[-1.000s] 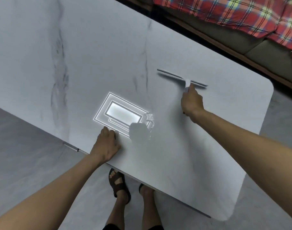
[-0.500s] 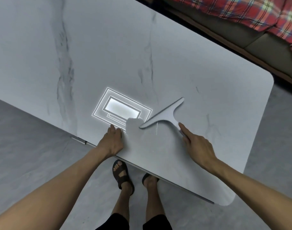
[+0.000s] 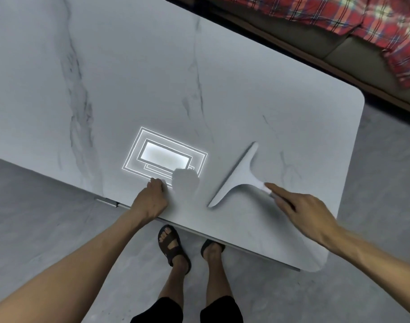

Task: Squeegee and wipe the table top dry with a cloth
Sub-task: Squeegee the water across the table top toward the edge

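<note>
A pale grey squeegee (image 3: 240,176) lies flat on the white marble table top (image 3: 152,78), close to the near edge, its blade running diagonally from far right to near left. My right hand (image 3: 301,213) grips the end of its handle, with the index finger stretched along it. My left hand (image 3: 150,201) rests palm down on the table right at the near edge, to the left of the squeegee, holding nothing. No cloth is in view.
A bright ceiling-light reflection (image 3: 164,157) shines on the table just beyond my left hand. A couch with a red plaid blanket (image 3: 339,15) stands past the far edge. My feet in dark sandals (image 3: 173,245) stand under the near edge. The table's rounded corner (image 3: 315,264) is at the right.
My right hand has pulled the squeegee from the far side toward the near edge, and its blade has turned to a diagonal. My left hand has stayed in place.
</note>
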Available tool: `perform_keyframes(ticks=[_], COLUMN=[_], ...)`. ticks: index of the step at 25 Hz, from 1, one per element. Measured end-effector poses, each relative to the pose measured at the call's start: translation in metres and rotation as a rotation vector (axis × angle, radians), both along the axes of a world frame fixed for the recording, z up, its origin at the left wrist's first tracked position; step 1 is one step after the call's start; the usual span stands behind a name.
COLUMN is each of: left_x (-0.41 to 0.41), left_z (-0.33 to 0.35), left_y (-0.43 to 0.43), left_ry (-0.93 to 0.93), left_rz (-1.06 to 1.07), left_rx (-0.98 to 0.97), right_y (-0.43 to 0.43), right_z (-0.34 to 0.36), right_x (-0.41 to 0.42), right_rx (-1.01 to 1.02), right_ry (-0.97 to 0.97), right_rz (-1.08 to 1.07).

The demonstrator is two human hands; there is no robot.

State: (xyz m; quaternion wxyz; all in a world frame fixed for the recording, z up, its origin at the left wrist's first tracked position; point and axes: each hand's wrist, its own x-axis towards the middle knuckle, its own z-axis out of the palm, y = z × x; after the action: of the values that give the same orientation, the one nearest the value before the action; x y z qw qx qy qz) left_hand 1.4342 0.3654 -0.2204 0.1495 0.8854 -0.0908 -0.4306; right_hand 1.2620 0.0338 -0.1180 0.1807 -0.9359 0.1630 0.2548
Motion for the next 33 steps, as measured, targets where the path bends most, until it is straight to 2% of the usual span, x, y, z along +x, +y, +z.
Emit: perform_keyframes(ticks=[3, 6, 8, 11, 15, 19, 24, 26, 29, 33], left_x=[-0.002, -0.01, -0.018, -0.036, -0.064, -0.092, -0.107, -0.106, -0.106, -0.106], left_z=[0.003, 0.001, 0.0, 0.001, -0.007, -0.012, -0.015, -0.016, -0.017, -0.02], left_y=[0.019, 0.03, 0.031, 0.026, 0.001, -0.035, -0.072, -0.079, -0.085, -0.088], left_ry=[-0.203, -0.201, -0.168, -0.139, -0.129, -0.17, -0.065, -0.061, -0.049, -0.046], left_rz=[0.164, 0.177, 0.185, 0.185, 0.074, -0.08, -0.125, -0.103, -0.085, -0.073], left_rx=[-0.025, -0.034, -0.061, -0.128, -0.159, -0.097, 0.015, 0.045, 0.087, 0.119], right_y=[0.05, 0.106, 0.125, 0.117, 0.065, -0.001, -0.061, -0.067, -0.053, -0.006], right_z=[-0.015, -0.043, -0.057, -0.07, -0.071, -0.058, -0.042, -0.038, -0.038, -0.062], right_x=[0.018, 0.039, 0.047, 0.045, 0.01, -0.043, -0.093, -0.1, -0.098, -0.072], right_rx=[0.058, 0.103, 0.089, 0.056, 0.063, 0.018, -0.075, -0.088, 0.004, 0.08], right_ry=[0.058, 0.062, 0.031, 0.0, -0.002, 0.042, 0.072, 0.067, 0.03, -0.02], right_rz=[0.327, 0.599, 0.68, 0.665, 0.509, 0.371, 0.295, 0.307, 0.389, 0.657])
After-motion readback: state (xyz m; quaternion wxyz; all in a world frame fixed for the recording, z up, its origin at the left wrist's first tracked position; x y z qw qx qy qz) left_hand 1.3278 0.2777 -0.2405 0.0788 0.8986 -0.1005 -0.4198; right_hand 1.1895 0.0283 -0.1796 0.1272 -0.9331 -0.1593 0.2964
